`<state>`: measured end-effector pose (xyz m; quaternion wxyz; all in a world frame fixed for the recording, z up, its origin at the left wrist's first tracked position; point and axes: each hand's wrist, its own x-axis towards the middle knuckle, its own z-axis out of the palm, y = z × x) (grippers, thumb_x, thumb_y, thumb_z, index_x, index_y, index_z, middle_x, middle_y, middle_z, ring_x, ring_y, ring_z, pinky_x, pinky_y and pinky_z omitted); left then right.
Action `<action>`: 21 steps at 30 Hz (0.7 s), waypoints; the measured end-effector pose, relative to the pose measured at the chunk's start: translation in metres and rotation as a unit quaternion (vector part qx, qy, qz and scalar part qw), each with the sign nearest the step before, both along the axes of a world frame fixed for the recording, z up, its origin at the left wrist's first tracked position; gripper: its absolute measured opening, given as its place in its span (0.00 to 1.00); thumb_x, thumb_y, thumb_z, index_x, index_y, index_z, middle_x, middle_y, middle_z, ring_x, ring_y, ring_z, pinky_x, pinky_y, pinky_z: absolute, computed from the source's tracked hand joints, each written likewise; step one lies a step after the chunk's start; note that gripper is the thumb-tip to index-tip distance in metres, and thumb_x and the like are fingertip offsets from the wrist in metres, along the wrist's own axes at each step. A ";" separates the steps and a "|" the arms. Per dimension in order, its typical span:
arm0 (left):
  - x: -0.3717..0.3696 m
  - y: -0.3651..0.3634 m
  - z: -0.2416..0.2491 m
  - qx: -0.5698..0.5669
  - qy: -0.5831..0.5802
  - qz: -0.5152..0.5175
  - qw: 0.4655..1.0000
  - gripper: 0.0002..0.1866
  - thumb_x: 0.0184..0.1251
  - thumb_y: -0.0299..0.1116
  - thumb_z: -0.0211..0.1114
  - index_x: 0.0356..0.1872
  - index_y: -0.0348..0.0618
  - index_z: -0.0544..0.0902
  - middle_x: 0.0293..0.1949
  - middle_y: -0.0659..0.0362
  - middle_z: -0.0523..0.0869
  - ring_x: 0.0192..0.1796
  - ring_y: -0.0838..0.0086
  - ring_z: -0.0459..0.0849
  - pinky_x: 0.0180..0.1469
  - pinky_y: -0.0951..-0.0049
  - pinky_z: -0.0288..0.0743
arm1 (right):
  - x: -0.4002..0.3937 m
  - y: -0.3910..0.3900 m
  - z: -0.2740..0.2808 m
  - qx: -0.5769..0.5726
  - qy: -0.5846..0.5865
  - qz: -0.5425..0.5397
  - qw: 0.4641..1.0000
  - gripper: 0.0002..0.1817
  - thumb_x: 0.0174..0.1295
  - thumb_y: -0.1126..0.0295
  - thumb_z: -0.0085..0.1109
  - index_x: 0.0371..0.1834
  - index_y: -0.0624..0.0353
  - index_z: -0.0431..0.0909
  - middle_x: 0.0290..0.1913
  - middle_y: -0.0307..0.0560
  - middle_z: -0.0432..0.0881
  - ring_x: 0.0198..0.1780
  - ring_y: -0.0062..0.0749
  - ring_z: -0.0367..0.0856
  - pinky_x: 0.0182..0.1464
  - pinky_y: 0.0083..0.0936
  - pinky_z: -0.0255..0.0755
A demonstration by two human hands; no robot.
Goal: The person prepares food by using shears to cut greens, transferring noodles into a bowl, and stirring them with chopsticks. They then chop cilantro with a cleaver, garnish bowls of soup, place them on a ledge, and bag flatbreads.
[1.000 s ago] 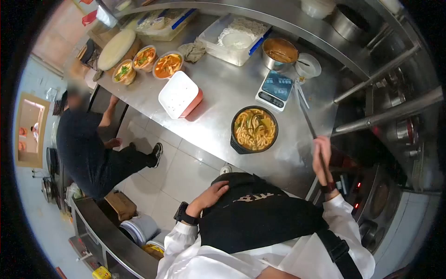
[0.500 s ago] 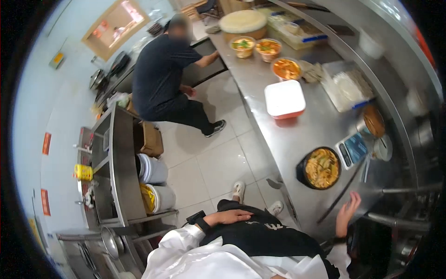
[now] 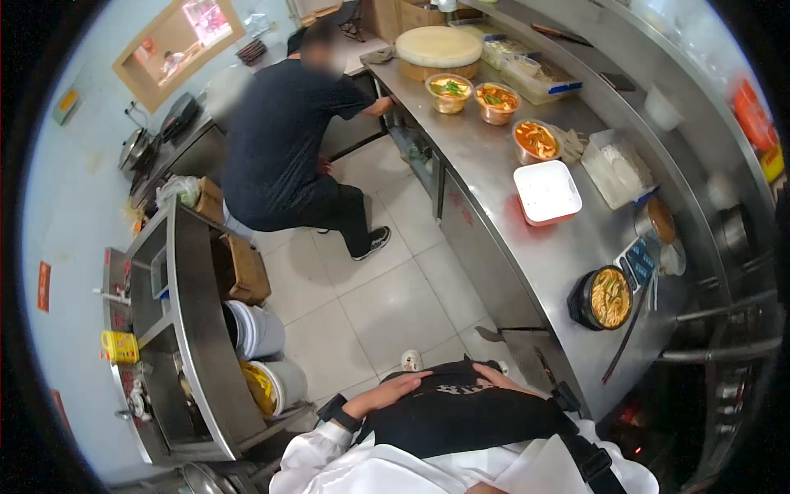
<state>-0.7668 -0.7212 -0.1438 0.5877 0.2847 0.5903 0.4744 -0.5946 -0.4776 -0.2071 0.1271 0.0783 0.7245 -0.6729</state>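
Note:
My left hand [image 3: 390, 390] lies flat on the black apron [image 3: 453, 416] at my front, fingers stretched out. On the other side of the apron rests my right hand [image 3: 497, 378], its fingers extended and holding nothing visible. Off to the right, on the steel counter [image 3: 527, 255], stands a black bowl of food [image 3: 609, 297], apart from both hands. A digital scale [image 3: 637, 262] sits just behind that bowl. One long dark stick [image 3: 625, 339] lies along the counter beside it.
A white-and-red container [image 3: 547, 193] and several clear bowls of food [image 3: 536, 141] line the counter, with a round board [image 3: 438, 47] farther back. A crouching person [image 3: 288, 140] occupies the far aisle. Steel sinks [image 3: 177, 329] and white buckets [image 3: 276, 387] stand left.
My right hand has come from beside the counter onto the apron. The view has shifted, so the counter items appear farther right. The other person still crouches at the counter's far end.

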 end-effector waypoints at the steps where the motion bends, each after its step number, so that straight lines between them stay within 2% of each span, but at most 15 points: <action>1: -0.006 -0.013 -0.006 0.001 -0.004 -0.011 1.000 0.26 0.70 0.49 0.39 0.62 0.43 0.62 0.60 0.51 0.67 0.62 0.66 0.63 0.64 0.71 0.52 | -0.002 -0.006 -0.003 0.001 -0.004 -0.011 1.000 0.26 0.65 0.55 0.43 0.59 0.63 0.62 0.60 0.54 0.64 0.62 0.41 0.61 0.62 0.28 0.55; 3: -0.020 -0.036 -0.013 -0.010 -0.045 -0.003 0.999 0.26 0.70 0.48 0.39 0.62 0.44 0.62 0.62 0.51 0.65 0.64 0.65 0.61 0.65 0.70 0.49 | -0.017 -0.009 0.004 0.158 -0.043 0.110 0.980 0.27 0.64 0.53 0.42 0.57 0.65 0.63 0.56 0.55 0.67 0.58 0.44 0.65 0.59 0.29 0.58; 7: -0.066 -0.075 -0.020 -0.036 0.009 -0.106 0.994 0.27 0.69 0.49 0.41 0.62 0.44 0.62 0.63 0.50 0.62 0.65 0.63 0.60 0.66 0.69 0.49 | -0.027 -0.018 0.013 0.115 -0.055 0.107 0.986 0.29 0.64 0.48 0.40 0.53 0.66 0.65 0.50 0.54 0.70 0.52 0.45 0.68 0.54 0.32 0.62; 9: -0.091 -0.094 -0.050 -0.162 0.151 -0.206 0.953 0.28 0.66 0.50 0.45 0.61 0.43 0.63 0.62 0.47 0.63 0.65 0.60 0.60 0.65 0.67 0.50 | -0.021 -0.022 0.013 0.125 -0.067 0.069 0.987 0.29 0.64 0.47 0.39 0.53 0.65 0.65 0.51 0.53 0.69 0.52 0.45 0.68 0.55 0.32 0.61; 10: -0.098 -0.085 -0.050 -0.157 0.149 -0.224 0.950 0.28 0.66 0.50 0.45 0.61 0.43 0.63 0.62 0.47 0.63 0.65 0.60 0.60 0.65 0.67 0.50 | -0.025 -0.023 0.021 0.122 -0.075 0.060 0.988 0.29 0.64 0.47 0.39 0.53 0.65 0.65 0.51 0.53 0.69 0.53 0.44 0.68 0.55 0.31 0.62; 12: -0.113 -0.069 -0.041 -0.255 0.207 -0.090 0.940 0.30 0.64 0.51 0.49 0.61 0.41 0.64 0.61 0.46 0.65 0.65 0.58 0.60 0.65 0.66 0.51 | -0.037 -0.019 0.023 0.115 -0.080 0.053 0.989 0.29 0.64 0.47 0.40 0.52 0.65 0.65 0.51 0.53 0.69 0.53 0.44 0.68 0.55 0.30 0.62; 13: -0.118 -0.055 -0.035 -0.258 0.206 -0.092 0.939 0.30 0.64 0.51 0.49 0.61 0.41 0.64 0.61 0.46 0.65 0.65 0.58 0.60 0.65 0.66 0.51 | -0.043 -0.016 0.020 0.097 -0.093 0.063 0.989 0.29 0.64 0.47 0.40 0.53 0.65 0.65 0.51 0.53 0.69 0.53 0.43 0.68 0.55 0.29 0.62; 15: -0.125 -0.009 -0.022 -0.153 0.132 -0.072 0.977 0.29 0.65 0.49 0.47 0.60 0.39 0.64 0.60 0.46 0.66 0.64 0.58 0.61 0.65 0.67 0.52 | -0.062 -0.006 0.023 0.076 -0.101 0.081 0.989 0.29 0.64 0.48 0.40 0.53 0.65 0.65 0.51 0.53 0.69 0.53 0.43 0.69 0.55 0.28 0.62; 17: -0.121 0.036 -0.014 -0.066 0.019 -0.065 0.996 0.27 0.67 0.47 0.46 0.60 0.38 0.64 0.60 0.48 0.67 0.64 0.61 0.61 0.64 0.70 0.53 | -0.086 0.007 0.043 0.050 -0.098 0.056 0.992 0.26 0.64 0.53 0.43 0.52 0.67 0.65 0.50 0.54 0.68 0.55 0.39 0.66 0.56 0.27 0.60; 18: -0.114 0.046 -0.022 -0.072 0.023 -0.060 0.995 0.27 0.67 0.47 0.46 0.60 0.38 0.64 0.60 0.48 0.67 0.64 0.61 0.61 0.64 0.70 0.53 | -0.098 0.015 0.044 0.045 -0.093 0.060 0.993 0.26 0.64 0.53 0.43 0.52 0.67 0.65 0.50 0.54 0.68 0.55 0.39 0.66 0.56 0.27 0.60; 20: -0.109 0.056 -0.045 0.023 -0.205 -0.039 0.978 0.25 0.68 0.44 0.45 0.59 0.37 0.65 0.59 0.49 0.68 0.63 0.64 0.63 0.63 0.72 0.54 | -0.121 0.028 0.042 0.063 -0.135 0.110 0.983 0.25 0.65 0.54 0.43 0.54 0.66 0.65 0.51 0.53 0.68 0.56 0.37 0.65 0.57 0.25 0.58; 21: -0.122 0.068 -0.036 0.016 -0.201 -0.038 0.979 0.25 0.68 0.44 0.45 0.59 0.37 0.65 0.59 0.49 0.68 0.63 0.64 0.63 0.63 0.72 0.54 | -0.130 0.033 0.040 0.056 -0.129 0.109 0.984 0.25 0.65 0.54 0.43 0.54 0.66 0.65 0.51 0.53 0.68 0.56 0.37 0.65 0.57 0.25 0.58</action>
